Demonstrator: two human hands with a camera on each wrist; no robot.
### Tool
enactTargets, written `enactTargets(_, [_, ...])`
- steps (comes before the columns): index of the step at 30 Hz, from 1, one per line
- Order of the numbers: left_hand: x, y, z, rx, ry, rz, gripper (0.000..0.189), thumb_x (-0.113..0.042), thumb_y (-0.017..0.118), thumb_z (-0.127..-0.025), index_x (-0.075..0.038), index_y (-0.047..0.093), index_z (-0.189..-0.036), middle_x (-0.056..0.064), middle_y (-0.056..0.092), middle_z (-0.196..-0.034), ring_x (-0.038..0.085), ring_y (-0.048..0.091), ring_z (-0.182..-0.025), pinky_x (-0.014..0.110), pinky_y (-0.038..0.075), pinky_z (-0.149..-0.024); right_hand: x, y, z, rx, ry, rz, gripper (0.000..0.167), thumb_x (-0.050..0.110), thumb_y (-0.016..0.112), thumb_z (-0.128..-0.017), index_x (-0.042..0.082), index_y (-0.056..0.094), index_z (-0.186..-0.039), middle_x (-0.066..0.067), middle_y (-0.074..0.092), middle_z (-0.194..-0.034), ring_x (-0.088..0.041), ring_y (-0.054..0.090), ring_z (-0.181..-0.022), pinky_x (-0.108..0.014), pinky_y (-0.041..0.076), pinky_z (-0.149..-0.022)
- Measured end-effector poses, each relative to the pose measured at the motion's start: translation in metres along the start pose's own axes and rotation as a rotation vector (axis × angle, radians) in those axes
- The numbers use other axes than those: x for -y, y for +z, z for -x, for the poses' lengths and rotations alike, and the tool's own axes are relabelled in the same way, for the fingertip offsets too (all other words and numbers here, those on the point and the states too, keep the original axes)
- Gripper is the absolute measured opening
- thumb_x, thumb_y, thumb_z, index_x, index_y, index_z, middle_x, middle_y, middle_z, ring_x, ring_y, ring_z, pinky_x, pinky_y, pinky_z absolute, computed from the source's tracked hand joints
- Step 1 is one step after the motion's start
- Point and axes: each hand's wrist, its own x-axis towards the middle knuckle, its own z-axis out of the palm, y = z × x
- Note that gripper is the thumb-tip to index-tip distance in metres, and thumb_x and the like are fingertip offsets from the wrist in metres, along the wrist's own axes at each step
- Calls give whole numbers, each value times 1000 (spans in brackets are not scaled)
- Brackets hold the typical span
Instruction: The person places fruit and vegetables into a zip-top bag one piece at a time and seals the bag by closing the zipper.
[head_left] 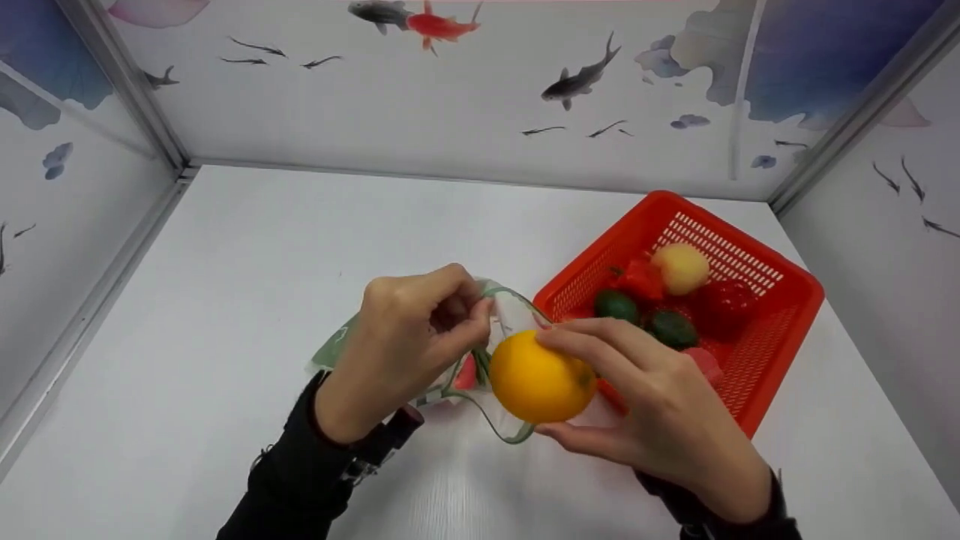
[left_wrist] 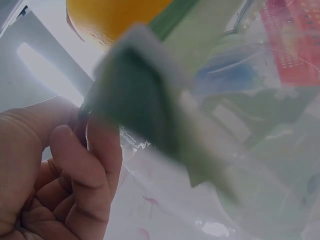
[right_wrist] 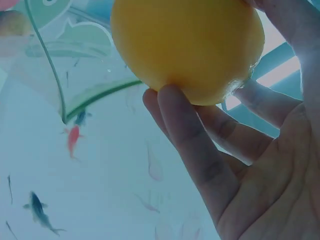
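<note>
Gripping a round orange fruit (head_left: 541,379) with the right hand (head_left: 660,409), a little right of and below the middle of the head view, with fingers on top and the thumb below. Pinching the edge of a see-through bag (head_left: 330,349) with green bits between thumb and finger of the left hand (head_left: 405,334), left of the fruit and near the middle of the frame. Showing its green rim (head_left: 514,440) curving above and below the fruit. Can't tell if the fruit is past the rim or only in front of it. Holding a pinkish-red thing (head_left: 466,373) inside the bag, just left of the fruit. Sitting at the right of the frame, a red basket (head_left: 814,289) with holes in its sides. Resting inside it, a pale yellow fruit (head_left: 684,268), a red pepper (head_left: 640,277), two dark green things (head_left: 671,330), a shiny dark red thing (head_left: 727,298) and a pink thing (head_left: 705,365). Standing on a white table (head_left: 225,262), all of that. Reaching in from the bottom, both arms in black sleeves (head_left: 289,465). Painted along the top, a red fish (head_left: 442,28) and a grey fish (head_left: 581,79).
</note>
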Motion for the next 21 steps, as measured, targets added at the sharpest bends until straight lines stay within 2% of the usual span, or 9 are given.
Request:
enactTargets(3, [0, 0, 0, 7, 2, -2, 11, -1, 76, -92, -3, 67, -85, 4, 69, -72, 9, 61, -59, 16, 57, -61, 4, 10, -4, 8, -2, 54, 82, 40, 102, -69, 21, 67, -141, -1, 73, -131, -18, 74, -111, -33, 65, -88])
enactTargets(7, [0, 0, -1, 14, 4, -5, 12, -1, 76, -92, -3, 67, -84, 5, 69, -72, 10, 61, -59, 16, 57, -61, 6, 25, -9, 5, -9, 101, 83, 40, 102, -70, 19, 67, -142, -4, 74, -130, -21, 75, -112, -38, 66, -89])
enactTargets(12, [0, 0, -1, 16, 11, -7, 13, 1, 74, -91, -2, 65, -82, 5, 67, -71, 10, 60, -59, 17, 57, -59, 5, 49, -14, 11, -2, 156, 81, 43, 99, -74, 14, 67, -142, -8, 74, -130, -23, 75, -111, -38, 65, -93])
enactTargets(17, [0, 2, 0, 26, 14, -7, 12, 2, 71, -92, -3, 66, -82, 5, 66, -70, 10, 59, -60, 19, 56, -59, 7, 71, -20, 19, 13, 214, 83, 44, 97, -75, 9, 63, -143, -11, 73, -133, -28, 77, -108, -38, 66, -91])
enactTargets(21, [0, 2, 1, 26, 23, 3, 12, 3, 71, -92, -3, 67, -83, 5, 66, -69, 9, 59, -60, 19, 54, -58, 10, 88, -29, 63, 32, 236, 83, 45, 94, -78, 7, 56, -142, -9, 69, -123, -24, 72, -98, -30, 65, -84])
